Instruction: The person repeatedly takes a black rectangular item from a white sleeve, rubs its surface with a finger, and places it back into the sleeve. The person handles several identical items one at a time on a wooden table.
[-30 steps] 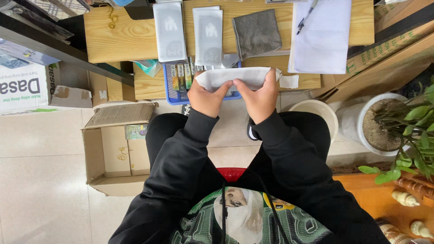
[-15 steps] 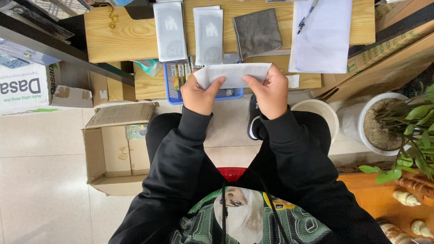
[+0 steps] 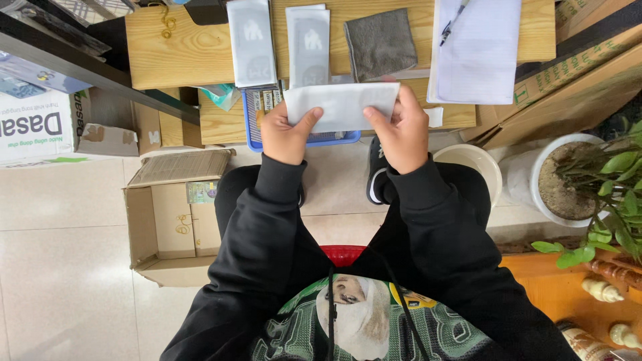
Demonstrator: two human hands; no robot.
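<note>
Both my hands hold one flat white packet [image 3: 342, 105] in front of me, above a blue tray. My left hand [image 3: 286, 135] pinches its left end and my right hand [image 3: 401, 131] grips its right end. The packet is stretched level between them. On the wooden bench [image 3: 167, 53] beyond lie two clear flat packets, one further left [image 3: 250, 41] and one beside it [image 3: 308, 44], and a folded grey cloth [image 3: 381, 43].
The blue tray [image 3: 257, 140] holds small packs under the bench edge. A white sheet with a pen [image 3: 478, 47] lies at the right. An open cardboard box [image 3: 175, 214] stands on the floor at left, a white bucket [image 3: 471, 164] and potted plant [image 3: 588, 180] at right.
My hands have lifted the white packet away from my lap toward the bench and spread it flat between them.
</note>
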